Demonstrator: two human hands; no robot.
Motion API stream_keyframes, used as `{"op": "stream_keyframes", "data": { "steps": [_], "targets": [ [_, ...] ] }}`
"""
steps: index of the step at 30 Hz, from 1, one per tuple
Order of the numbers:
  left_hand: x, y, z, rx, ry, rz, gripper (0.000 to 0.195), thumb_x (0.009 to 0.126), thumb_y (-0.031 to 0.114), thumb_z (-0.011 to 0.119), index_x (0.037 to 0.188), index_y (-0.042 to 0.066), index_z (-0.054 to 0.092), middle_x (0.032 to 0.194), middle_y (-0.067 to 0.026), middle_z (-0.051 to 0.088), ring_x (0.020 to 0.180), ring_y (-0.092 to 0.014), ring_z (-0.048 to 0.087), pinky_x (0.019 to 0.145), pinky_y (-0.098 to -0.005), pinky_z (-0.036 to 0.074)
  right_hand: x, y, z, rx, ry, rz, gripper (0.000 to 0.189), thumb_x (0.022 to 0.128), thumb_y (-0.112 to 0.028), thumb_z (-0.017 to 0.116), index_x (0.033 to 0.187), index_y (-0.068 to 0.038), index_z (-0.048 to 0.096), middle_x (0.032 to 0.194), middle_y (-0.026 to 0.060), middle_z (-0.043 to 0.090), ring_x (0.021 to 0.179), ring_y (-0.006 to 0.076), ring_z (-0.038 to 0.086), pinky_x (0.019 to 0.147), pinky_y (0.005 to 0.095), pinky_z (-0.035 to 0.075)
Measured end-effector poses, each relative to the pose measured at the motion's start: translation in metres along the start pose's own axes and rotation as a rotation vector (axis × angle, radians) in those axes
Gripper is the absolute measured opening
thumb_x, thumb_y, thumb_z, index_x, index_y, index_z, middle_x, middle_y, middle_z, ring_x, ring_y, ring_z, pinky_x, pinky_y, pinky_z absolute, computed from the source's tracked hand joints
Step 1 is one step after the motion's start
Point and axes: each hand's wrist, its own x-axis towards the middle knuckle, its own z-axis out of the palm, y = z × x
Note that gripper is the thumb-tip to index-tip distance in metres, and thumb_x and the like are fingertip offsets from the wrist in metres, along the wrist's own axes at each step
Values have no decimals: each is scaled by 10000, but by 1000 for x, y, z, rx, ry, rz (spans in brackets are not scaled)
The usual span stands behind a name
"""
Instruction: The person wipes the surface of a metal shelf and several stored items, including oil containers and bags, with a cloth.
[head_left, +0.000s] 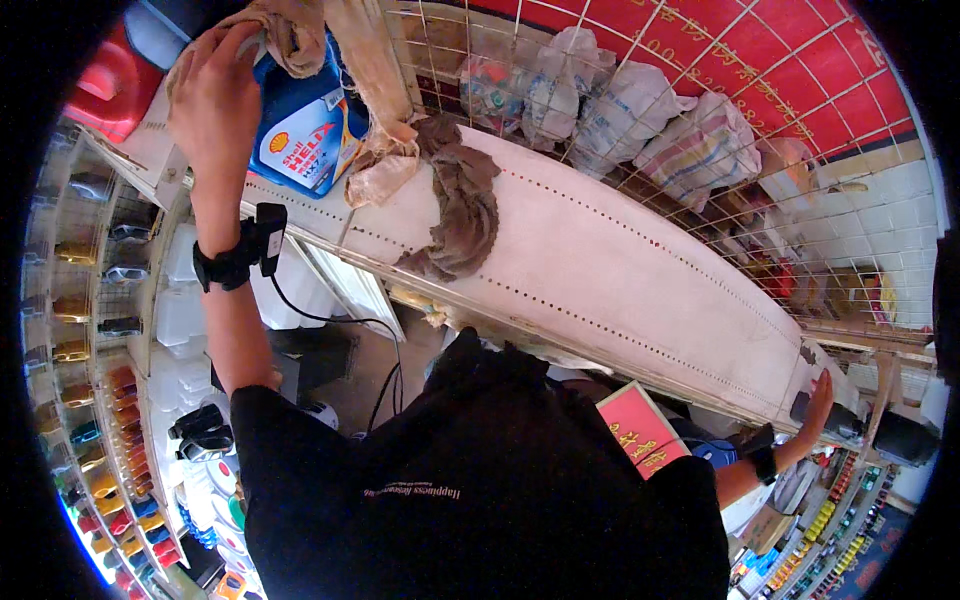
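Observation:
My left hand (214, 105) reaches up at the far left, with its fingers closed on a beige-brown cloth (292, 37). Below that cloth, a blue Shell Helix engine oil jug (300, 142) stands at the left end of a white perforated metal shelf (615, 262). A crumpled dark brown rag (465, 210) lies across the shelf, and a paler stained cloth (382, 172) bunches between it and the jug. At the far right, my right hand (817, 401) is at the shelf's end, its fingers stretched out and holding nothing.
Behind the shelf rises a wire grid (630, 90), with several filled plastic bags (622, 112) beyond it. A red jug (120, 82) stands at the upper left. Racks of bottles (90, 337) line the left side. A black cable (322, 319) hangs from my left wrist device. A red framed sign (641, 431) sits below the shelf.

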Motion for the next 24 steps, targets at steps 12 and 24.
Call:
{"op": "stream_keyframes", "data": {
  "steps": [12, 24],
  "targets": [
    [4, 17, -18, -1, 103, -17, 240, 755, 46, 580, 958, 154, 647, 955, -46, 623, 935, -270, 587, 802, -411, 450, -62, -495, -76, 1157, -606, -931, 407, 927, -195, 551, 1305, -67, 471, 953, 88, 649, 840, 146, 611, 740, 290, 499],
    [4, 19, -23, -18, -1, -157, 258, 731, 35, 607, 953, 163, 637, 957, -37, 618, 926, -272, 585, 770, -392, 473, -90, -796, -79, 1205, -705, -929, 355, 823, -343, 614, 657, -33, 671, 493, 55, 557, 430, 169, 573, 438, 287, 436]
  ]
}}
